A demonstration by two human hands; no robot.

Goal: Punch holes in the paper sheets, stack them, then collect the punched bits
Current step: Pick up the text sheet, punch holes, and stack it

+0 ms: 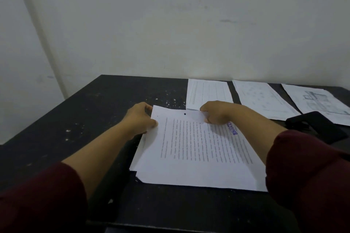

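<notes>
1. Because the dark table (56, 128) is speckled with small white punched bits (168, 102) just beyond the hands, these bits are liable to be scattered further if the sheet is swept or flapped over them; collection is then judged harder.
2. The stack (141, 153) lies under the printed sheet and is visible only as an offset edge at the left; if the sheet is released as it lies, a crooked pile is the likely result.
3. The top printed sheet (198, 149), with one punched hole (184, 114) near its far edge, is gripped at both far corners. The left hand (141, 119) is pinched on the left corner, thumb on top; the right hand (217, 112) is curled on the right corner. A crease or tear can be caused by uneven pulling.
4. Three further sheets (208, 93) lie at the back right, apparently unpunched; they may be forgotten.
5. The black hole punch (320, 126) sits near the right forearm and can be knocked by the sleeve (306, 176).
</notes>
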